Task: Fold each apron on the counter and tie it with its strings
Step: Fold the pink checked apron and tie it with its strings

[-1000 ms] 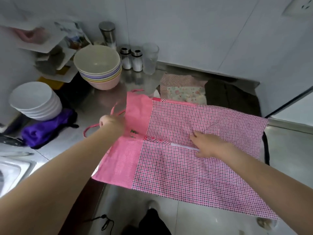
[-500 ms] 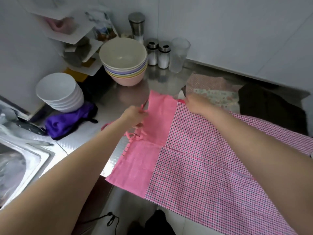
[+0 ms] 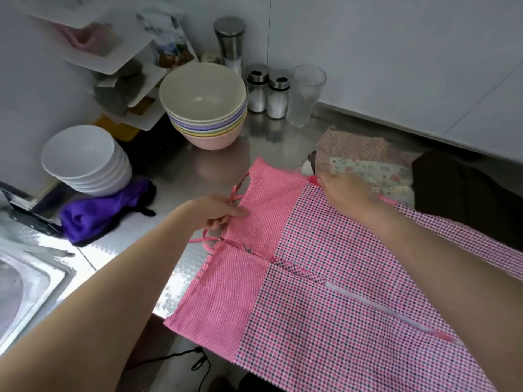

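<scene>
Left hand [image 3: 215, 212] pinched pink string [image 3: 236, 190] at apron [image 3: 325, 292] bib edge; right hand [image 3: 343, 193] gripped apron's far corner near desk [image 3: 271, 142] back edge.

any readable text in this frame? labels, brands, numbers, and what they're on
None can be read.
Printed packet on the corner shelf: coloured picture and print, too blurred to read.
Two shakers: no label visible.
Pink apron: check and stripe pattern only; small dark marks by the waist seam are too small to tell.
Floral cloth: pattern, no lettering.
Left hand pinches the apron string, which is plain.
</scene>
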The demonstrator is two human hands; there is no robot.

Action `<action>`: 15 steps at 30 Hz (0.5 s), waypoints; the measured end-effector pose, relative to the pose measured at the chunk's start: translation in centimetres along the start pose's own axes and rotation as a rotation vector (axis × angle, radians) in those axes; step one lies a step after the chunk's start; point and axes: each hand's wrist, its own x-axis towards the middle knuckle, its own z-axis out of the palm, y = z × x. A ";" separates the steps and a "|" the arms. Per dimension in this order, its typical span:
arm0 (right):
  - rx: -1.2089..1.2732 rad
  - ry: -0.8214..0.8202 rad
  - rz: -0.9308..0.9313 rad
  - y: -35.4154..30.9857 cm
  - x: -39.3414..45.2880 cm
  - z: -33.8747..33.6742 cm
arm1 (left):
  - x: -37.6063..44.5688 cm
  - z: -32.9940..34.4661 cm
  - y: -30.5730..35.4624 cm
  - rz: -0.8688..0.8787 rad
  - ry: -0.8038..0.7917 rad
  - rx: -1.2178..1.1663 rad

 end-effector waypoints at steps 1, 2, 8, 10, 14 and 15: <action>-0.011 -0.008 -0.002 0.1 0.1 0.1 | -0.1 -0.4 -0.2 -0.011 -0.014 0.012; -0.019 -0.020 -0.018 0.3 0.1 0.1 | -0.3 -0.5 -0.2 -0.009 -0.055 -0.011; 0.137 0.000 -0.100 -1.8 2.4 -1.1 | -1.3 0.7 0.7 0.064 0.026 -0.189; 0.175 -0.042 -0.097 -3.7 3.8 -1.2 | -1.0 1.1 0.6 0.140 0.154 0.032; 0.099 -0.127 -0.063 -6.9 5.8 -0.4 | -0.1 2.0 -0.1 0.247 0.322 0.561; 0.060 -0.107 -0.053 -7.2 5.9 0.0 | 0.0 2.1 -0.4 0.243 0.336 0.645</action>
